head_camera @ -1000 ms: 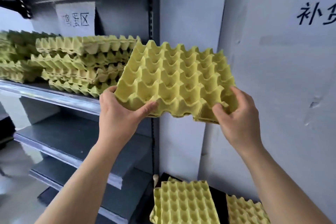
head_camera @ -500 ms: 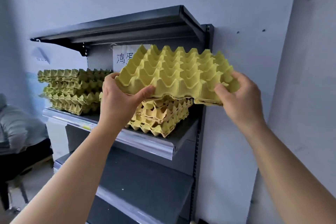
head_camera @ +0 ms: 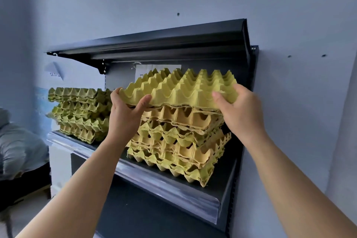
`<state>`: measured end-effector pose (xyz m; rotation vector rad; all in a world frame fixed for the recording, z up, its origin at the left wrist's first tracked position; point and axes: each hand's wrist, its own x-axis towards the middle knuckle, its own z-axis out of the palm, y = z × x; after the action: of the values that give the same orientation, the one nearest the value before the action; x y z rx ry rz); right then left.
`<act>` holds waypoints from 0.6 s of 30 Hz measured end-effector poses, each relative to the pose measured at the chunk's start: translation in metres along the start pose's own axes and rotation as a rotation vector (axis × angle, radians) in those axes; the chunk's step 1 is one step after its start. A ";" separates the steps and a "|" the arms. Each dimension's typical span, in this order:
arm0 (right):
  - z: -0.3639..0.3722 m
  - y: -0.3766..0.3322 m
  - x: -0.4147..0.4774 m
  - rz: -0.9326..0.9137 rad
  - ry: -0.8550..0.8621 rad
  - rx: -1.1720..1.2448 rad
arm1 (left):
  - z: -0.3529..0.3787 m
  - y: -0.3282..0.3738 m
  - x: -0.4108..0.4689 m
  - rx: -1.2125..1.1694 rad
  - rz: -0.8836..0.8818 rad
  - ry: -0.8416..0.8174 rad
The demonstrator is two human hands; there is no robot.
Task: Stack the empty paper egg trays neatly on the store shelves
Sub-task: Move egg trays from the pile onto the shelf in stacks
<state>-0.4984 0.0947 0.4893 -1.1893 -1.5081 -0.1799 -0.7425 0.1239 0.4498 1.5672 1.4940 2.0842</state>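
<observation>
Head view: left hand [head_camera: 125,120], right hand [head_camera: 241,114], each grip clamped on the level egg tray [head_camera: 183,87], peaks up.

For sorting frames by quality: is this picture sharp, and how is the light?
Head view: the held yellow paper egg tray is sharp; the greenish tray stack far left looks softer; light is cool; shade under the black metal top shelf; edges look stretched.

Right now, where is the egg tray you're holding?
Centre of the head view: the egg tray, gripped at its near corners by the left hand and right hand, is at the top of the right-hand stack on the shelf.
</observation>
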 end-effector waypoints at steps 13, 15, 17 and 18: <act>0.076 -0.052 -0.004 0.072 0.080 -0.287 | -0.001 -0.076 0.090 -0.102 0.011 -0.234; 0.084 -0.059 -0.006 0.107 0.089 -0.337 | -0.002 -0.083 0.098 -0.117 0.016 -0.282; 0.088 -0.064 -0.007 0.138 0.095 -0.391 | -0.001 -0.090 0.102 -0.120 0.027 -0.333; 0.090 -0.065 -0.006 0.154 0.094 -0.415 | 0.000 -0.093 0.103 -0.130 0.030 -0.356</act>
<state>-0.6060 0.1208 0.4850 -1.5963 -1.3255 -0.4550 -0.8283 0.2332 0.4471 1.8003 1.1956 1.7559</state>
